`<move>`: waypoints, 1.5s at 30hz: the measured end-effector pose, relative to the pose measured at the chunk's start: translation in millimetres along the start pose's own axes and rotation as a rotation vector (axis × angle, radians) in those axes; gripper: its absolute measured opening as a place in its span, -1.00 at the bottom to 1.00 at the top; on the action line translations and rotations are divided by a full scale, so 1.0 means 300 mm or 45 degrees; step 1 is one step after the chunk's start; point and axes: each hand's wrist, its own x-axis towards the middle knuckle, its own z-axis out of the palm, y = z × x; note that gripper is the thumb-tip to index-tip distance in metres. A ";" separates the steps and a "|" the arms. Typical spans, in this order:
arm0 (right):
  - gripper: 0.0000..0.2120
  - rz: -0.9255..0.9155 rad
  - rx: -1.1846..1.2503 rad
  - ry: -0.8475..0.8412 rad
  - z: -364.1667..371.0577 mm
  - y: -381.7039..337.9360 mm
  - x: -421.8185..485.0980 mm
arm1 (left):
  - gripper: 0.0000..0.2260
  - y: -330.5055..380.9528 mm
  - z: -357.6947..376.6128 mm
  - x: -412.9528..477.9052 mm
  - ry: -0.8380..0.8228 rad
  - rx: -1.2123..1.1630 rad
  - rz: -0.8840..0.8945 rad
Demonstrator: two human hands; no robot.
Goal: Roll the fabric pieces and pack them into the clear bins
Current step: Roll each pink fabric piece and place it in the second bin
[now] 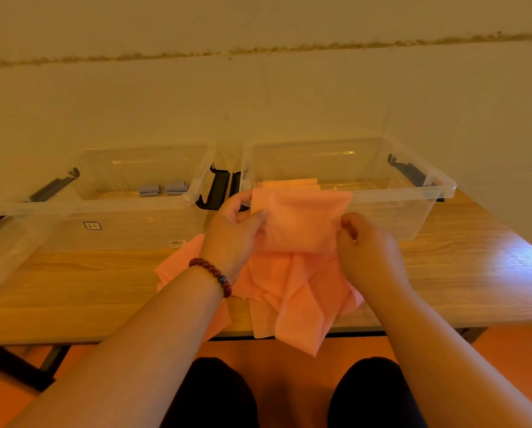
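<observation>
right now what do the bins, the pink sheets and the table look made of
Bins: clear, glossy hard plastic; the table shows through the walls. Pink sheets: thin, matte, slightly stiff, probably non-woven fabric; they hold sharp creases in the hands. Table: wood grain with a sheen, possibly laminate.

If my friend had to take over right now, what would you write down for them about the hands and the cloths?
Left hand: fingers pinching the left edge of the pink fabric piece.
Right hand: fingers pinching its right edge. The piece is held up over the table, not yet a tight roll.
Loose pink pile: under the hands on the wooden table, hanging over the near edge.
Done: two grey rolls in the left bin; some pink fabric in the right bin.
Left: roll the held piece, pack it, then the pile.
</observation>
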 end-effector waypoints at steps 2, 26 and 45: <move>-0.81 0.094 0.237 -0.014 -0.001 -0.014 0.001 | -0.76 -0.002 -0.003 0.002 -0.006 0.010 0.008; -0.75 0.196 0.503 0.315 0.020 -0.066 0.117 | -0.55 -0.012 -0.027 0.066 0.352 0.355 -0.045; -0.75 0.193 0.664 0.018 0.016 -0.097 0.161 | -0.75 0.030 -0.022 0.090 -0.002 0.264 -0.003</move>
